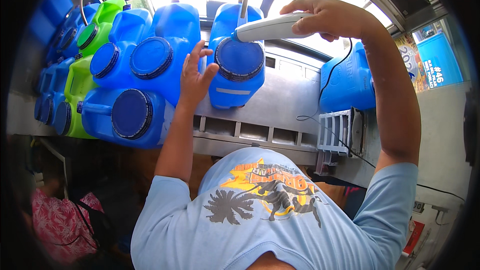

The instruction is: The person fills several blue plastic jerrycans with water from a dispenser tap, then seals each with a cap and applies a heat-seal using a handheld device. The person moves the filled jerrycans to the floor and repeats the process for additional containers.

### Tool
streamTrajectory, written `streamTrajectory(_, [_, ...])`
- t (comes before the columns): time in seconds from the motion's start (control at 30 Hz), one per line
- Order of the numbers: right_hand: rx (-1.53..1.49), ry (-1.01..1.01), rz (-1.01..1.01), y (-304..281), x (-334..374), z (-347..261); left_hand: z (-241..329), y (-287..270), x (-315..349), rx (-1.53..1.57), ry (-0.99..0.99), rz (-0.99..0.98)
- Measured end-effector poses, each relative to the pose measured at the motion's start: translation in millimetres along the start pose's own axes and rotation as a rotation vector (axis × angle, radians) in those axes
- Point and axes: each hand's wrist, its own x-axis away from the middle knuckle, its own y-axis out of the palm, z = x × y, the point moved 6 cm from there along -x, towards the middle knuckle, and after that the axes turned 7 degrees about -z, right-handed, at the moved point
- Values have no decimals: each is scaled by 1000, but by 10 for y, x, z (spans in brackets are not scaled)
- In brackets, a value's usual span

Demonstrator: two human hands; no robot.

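A blue water jug [230, 90] stands in front of me on the metal counter, with its large round dark-blue cap [240, 59] facing me. My right hand [330, 17] is wrapped round a long white handheld device [272, 27] with a black cord. The device's narrow front end is at the upper edge of the cap; whether it touches cannot be told. My left hand [195, 72] is raised just left of this jug, fingers spread and holding nothing. Beside it, another blue jug [175, 22] with a round cap stands to the left.
Several blue and green jugs crowd the left, including a blue one [157, 120] lying in front. At right stand another blue jug [345, 85] and a pale slotted rack [335, 132]. The black cord [334, 70] hangs down past them. Slots line the counter's [285, 100] front edge.
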Motion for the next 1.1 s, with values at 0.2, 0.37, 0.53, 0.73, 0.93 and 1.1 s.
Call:
streamTrajectory(0.2, [-242, 121, 89, 315, 607, 923, 35, 178, -294, 70, 69, -236])
streamTrajectory(0.37, [-961, 148, 276, 1514, 1116, 1574, 6, 181, -344, 157, -63, -302])
streamTrajectory(0.53, [-1165, -65, 185, 2418, 1107, 1493, 8, 148, -299, 53, -162, -138])
streamTrajectory(0.73, [-1387, -174, 226, 2563, 1033, 1575, 176, 65, -171, -249, -168, -41])
streamTrajectory(0.93, [-1385, -281, 96, 2674, 963, 1563, 239, 151, -76, -69, -149, 65])
streamTrajectory(1.1, [-1401, -278, 108, 2729, 927, 1597, 208, 100, 7, -30, -233, 47])
